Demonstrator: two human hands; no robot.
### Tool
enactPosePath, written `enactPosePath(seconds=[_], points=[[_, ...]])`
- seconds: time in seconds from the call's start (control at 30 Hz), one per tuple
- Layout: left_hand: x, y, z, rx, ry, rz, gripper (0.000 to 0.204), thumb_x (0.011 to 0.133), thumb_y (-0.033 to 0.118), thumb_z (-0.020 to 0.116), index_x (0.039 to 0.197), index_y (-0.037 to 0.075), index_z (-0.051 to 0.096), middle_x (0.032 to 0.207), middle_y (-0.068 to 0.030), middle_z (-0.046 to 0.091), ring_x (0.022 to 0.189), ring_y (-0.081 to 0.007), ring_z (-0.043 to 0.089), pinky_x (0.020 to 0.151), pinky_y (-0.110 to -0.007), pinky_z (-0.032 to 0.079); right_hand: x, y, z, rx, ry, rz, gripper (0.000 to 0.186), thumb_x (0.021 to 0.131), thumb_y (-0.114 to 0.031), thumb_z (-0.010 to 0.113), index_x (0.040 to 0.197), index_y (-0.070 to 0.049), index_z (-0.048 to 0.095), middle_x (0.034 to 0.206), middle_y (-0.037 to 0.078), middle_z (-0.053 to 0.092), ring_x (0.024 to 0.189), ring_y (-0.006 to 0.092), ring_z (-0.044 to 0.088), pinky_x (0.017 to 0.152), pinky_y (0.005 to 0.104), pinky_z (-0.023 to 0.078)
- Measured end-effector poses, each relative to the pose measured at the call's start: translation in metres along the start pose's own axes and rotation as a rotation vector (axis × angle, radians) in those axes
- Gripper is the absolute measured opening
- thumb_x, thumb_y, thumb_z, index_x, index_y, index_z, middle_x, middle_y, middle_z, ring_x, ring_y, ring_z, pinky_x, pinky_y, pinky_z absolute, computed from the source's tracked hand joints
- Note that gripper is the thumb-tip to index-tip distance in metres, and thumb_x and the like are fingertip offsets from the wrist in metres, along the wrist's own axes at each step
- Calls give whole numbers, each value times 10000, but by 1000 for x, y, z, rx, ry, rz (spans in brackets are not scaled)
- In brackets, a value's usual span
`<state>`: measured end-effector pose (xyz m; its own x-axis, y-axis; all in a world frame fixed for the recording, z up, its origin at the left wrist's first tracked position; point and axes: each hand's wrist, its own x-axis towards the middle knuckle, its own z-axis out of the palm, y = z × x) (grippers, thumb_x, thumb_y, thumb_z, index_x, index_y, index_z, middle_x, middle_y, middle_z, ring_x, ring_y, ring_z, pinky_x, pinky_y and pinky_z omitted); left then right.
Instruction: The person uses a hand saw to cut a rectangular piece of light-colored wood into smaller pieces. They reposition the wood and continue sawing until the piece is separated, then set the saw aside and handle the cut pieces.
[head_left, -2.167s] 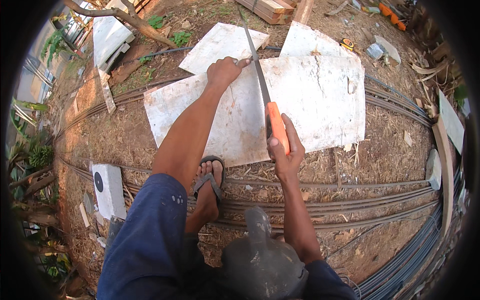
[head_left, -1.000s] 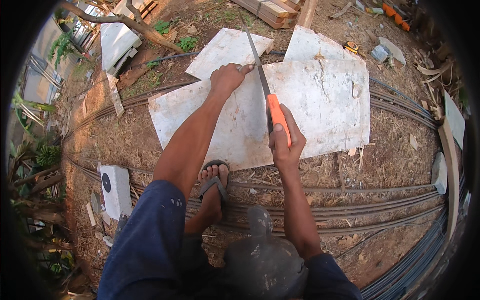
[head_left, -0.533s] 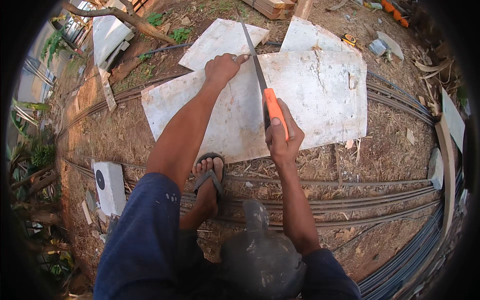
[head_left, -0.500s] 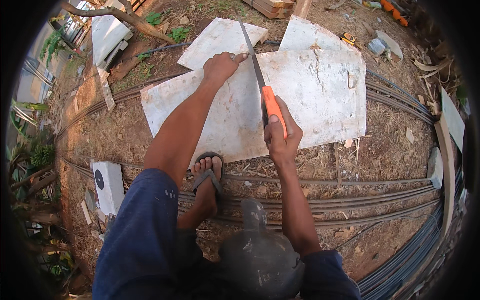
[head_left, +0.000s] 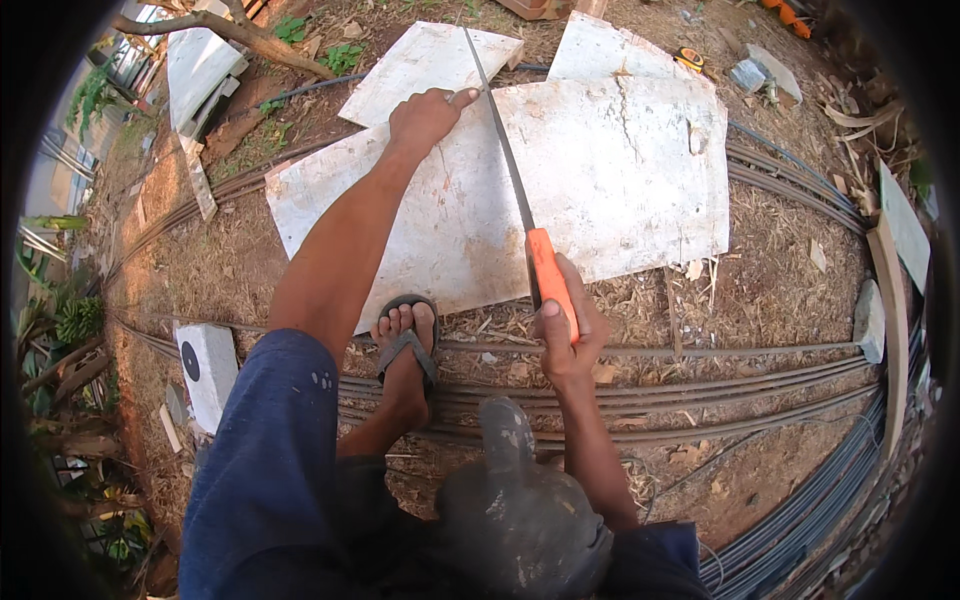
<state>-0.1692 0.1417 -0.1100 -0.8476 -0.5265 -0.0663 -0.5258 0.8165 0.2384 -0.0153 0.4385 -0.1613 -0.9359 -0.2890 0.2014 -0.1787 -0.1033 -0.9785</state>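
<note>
A hand saw (head_left: 554, 285) with an orange handle is gripped in my right hand (head_left: 575, 335). Its long blade slants away and to the left across a worn white board (head_left: 630, 170), the teeth along a dark line in the surface. My left hand (head_left: 428, 120) is closed over the board's far edge, thumb pointing at the blade; its fingertips are hidden beyond the edge. My foot in a dark flip-flop (head_left: 408, 345) presses at the board's near edge, left of the saw handle.
More white board pieces (head_left: 430, 65) lie beyond the large one. Long metal bars (head_left: 640, 400) run across the dry ground. A yellow tape measure (head_left: 689, 59) rests at the far right, a white block (head_left: 208, 375) at the left. A branch (head_left: 235, 35) crosses the far left.
My right hand has drawn the saw back toward me, so its handle now sits past the board's near edge. My left hand keeps its place at the far edge. The view has shifted slightly.
</note>
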Motion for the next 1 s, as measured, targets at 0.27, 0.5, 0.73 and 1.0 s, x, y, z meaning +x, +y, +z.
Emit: enactPosePath(seconds=[0.27,0.5,0.73,1.0], points=[[9,-8,-8,-70,-132,151,792,820,712,413,1148,25,632,1040,-228,653,1016,-339,621,882,-439,467,-24,18,7,-13,-10,-138,609,878,-345,561,1308,72,452,806,84,587,688,132,542,632,274,438],[17,-5,-8,-66,-188,105,914,760,737,489,1177,-72,567,1149,-266,596,1098,-353,576,935,-417,434,-45,23,-5,-21,-12,78,525,888,-281,525,1271,77,491,696,61,577,603,106,534,561,250,424],[21,-4,10,84,-84,96,865,798,765,384,1116,-1,629,1048,-211,658,995,-312,636,864,-441,463,-72,-83,-49,-191,-73,85,542,881,-301,515,1221,122,517,1004,222,666,617,170,586,592,269,468],[13,-1,0,122,-59,97,786,846,715,355,1111,35,648,1007,-193,673,991,-313,634,865,-435,466,22,-2,14,-24,21,117,422,891,-191,537,1249,32,542,733,63,597,670,99,514,586,261,428]])
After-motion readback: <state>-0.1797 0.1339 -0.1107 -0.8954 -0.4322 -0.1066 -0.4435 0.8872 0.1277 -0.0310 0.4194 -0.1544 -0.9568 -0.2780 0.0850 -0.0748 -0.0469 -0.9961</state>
